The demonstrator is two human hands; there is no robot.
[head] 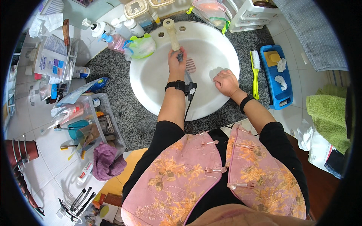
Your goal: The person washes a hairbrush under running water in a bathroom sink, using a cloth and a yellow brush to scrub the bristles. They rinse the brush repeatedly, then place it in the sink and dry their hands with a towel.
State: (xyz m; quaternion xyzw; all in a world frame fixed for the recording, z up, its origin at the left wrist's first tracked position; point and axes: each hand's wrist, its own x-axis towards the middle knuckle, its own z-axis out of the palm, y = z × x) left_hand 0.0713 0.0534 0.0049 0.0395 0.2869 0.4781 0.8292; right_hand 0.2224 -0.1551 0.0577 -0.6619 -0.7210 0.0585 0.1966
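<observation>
My left hand (177, 62) is just below the spout of a cream faucet (172, 35), over a white oval washbasin (147, 93). Its fingers are curled around a small dark grey item (180, 57), mostly hidden in the grip; I cannot tell what it is. Beside that wrist, a striped pinkish brush-like head (191, 65) shows in the basin, with a grey handle partly behind the wrist. My right hand (226, 83) rests on the basin's right inner wall, its fingers curled close together. Nothing shows in it, but the palm is hidden.
Right of the basin lie a yellow-green scrub brush (255, 75) and a blue tray (275, 76) with soap. Pump bottles (134, 27) and a green mesh pouch (145, 47) stand at the back left. A clear plastic organizer (109, 121) holds toiletries, a purple cloth (107, 162) against it.
</observation>
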